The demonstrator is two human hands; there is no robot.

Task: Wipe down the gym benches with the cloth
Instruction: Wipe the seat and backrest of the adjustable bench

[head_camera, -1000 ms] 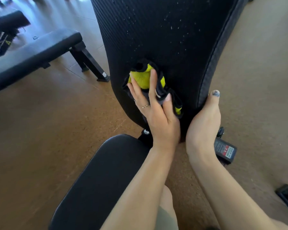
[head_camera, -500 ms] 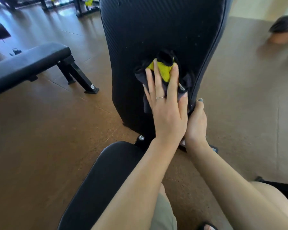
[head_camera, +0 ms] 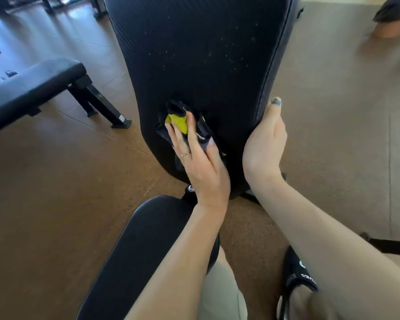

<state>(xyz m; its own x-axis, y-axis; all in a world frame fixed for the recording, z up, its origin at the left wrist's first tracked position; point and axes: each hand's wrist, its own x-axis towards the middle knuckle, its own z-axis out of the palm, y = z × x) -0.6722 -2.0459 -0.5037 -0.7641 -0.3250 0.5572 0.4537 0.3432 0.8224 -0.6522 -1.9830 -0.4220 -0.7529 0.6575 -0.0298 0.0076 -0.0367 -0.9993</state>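
A black padded backrest [head_camera: 201, 54] stands upright ahead of me, dotted with small pale specks. My left hand [head_camera: 199, 158] presses a crumpled black and yellow cloth [head_camera: 179, 120] flat against the pad's lower part. My right hand [head_camera: 264, 144] grips the pad's right edge, thumb up along the side and fingers hidden behind it. Below, the black seat pad [head_camera: 139, 255] of the same bench runs toward me.
A flat black bench [head_camera: 32, 88] on angled legs stands at the left on the brown floor. My black shoe [head_camera: 298, 278] rests on the floor at lower right. A blurred foot of another person [head_camera: 393, 17] shows at the top right corner.
My left hand slid the cloth down and left on the backrest. My right hand moved higher up the pad's right edge and away from the left hand.
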